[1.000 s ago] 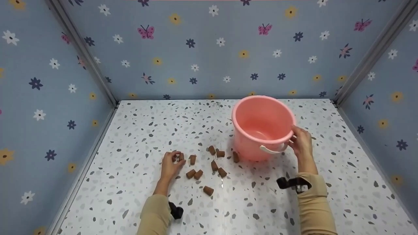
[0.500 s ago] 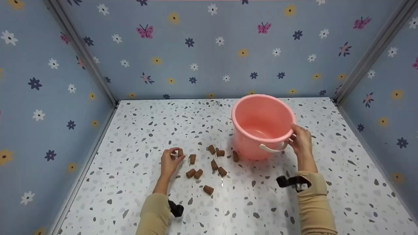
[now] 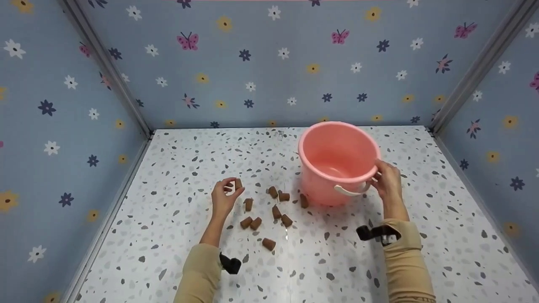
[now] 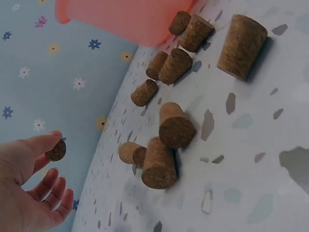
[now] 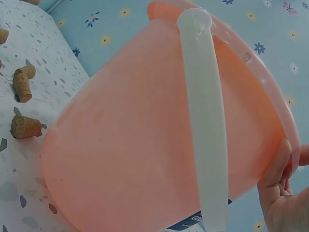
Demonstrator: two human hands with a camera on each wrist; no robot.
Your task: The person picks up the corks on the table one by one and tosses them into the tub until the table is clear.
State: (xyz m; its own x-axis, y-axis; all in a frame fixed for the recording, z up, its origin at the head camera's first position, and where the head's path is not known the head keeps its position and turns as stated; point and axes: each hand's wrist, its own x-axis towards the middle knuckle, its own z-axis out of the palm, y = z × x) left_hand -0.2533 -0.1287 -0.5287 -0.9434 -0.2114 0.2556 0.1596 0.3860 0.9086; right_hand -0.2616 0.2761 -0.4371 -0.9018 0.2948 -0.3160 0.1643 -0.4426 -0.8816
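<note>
My left hand (image 3: 223, 200) pinches a brown cork stopper (image 4: 57, 151) between thumb and fingertips, held above the table in the left wrist view. With thumb and fingers, my right hand (image 3: 388, 181) grips the right side of the rim of a pink bucket (image 3: 324, 183). The bucket stands upright and no cork shows inside it. Its pale handle (image 5: 205, 116) hangs down along the outer side. Several more tapered corks lie scattered between the left hand and the bucket, among them a near cork (image 3: 268, 244) and a cork (image 3: 304, 201) close beside the bucket.
The speckled white table (image 3: 177, 160) runs back to a blue wall (image 3: 269, 75) printed with flowers and butterflies. Similar panels rise at left and right, joined by grey metal corner strips (image 3: 111, 69). Black camera mounts (image 3: 230, 264) sit on both wrists.
My left hand has lifted its cork off the table and carried it away from me, slightly rightward. The right hand and bucket stay almost where they were.
</note>
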